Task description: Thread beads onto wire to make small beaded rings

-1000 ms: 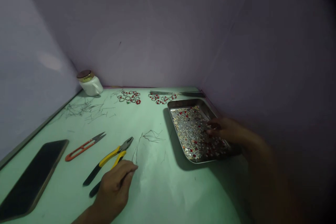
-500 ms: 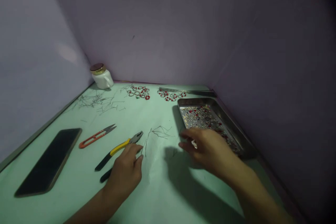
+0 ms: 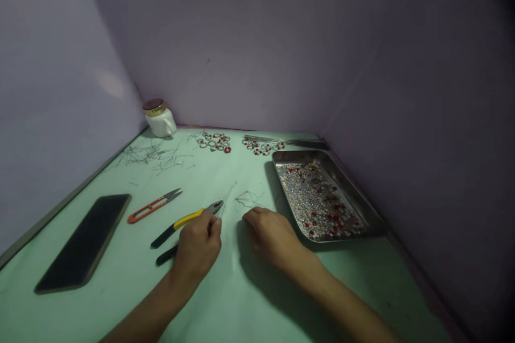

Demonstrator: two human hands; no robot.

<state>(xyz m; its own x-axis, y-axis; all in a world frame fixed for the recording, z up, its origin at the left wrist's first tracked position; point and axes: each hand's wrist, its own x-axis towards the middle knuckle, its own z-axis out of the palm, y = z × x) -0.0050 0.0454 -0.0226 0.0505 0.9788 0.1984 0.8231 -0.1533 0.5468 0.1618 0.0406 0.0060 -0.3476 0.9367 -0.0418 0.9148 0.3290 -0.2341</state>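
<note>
My left hand (image 3: 199, 244) is closed in a pinch, and a thin wire (image 3: 230, 192) rises from its fingertips. It covers part of the pliers (image 3: 189, 218), which have yellow and black handles and lie on the table. Low over the table, my right hand (image 3: 273, 236) has its fingers curled together. What those fingers hold, if anything, is hidden. Just beyond them lie several bent wires (image 3: 249, 195). To the right of this hand stands a metal tray (image 3: 289, 213) with many small silvery, pale and red beads (image 3: 322, 198) in it.
Orange thread snips (image 3: 155, 206) and a dark phone (image 3: 86, 244) lie at left. Behind are scattered wire pieces (image 3: 145, 154), a white lidded mug (image 3: 161, 122), two groups of red-beaded rings (image 3: 215, 142) and a bundle of straight wires (image 3: 285, 141). Walls enclose the table.
My right hand has moved left, away from the tray to beside the bent wires. My left hand has closed its fingers on the wire, which has shifted slightly upward.
</note>
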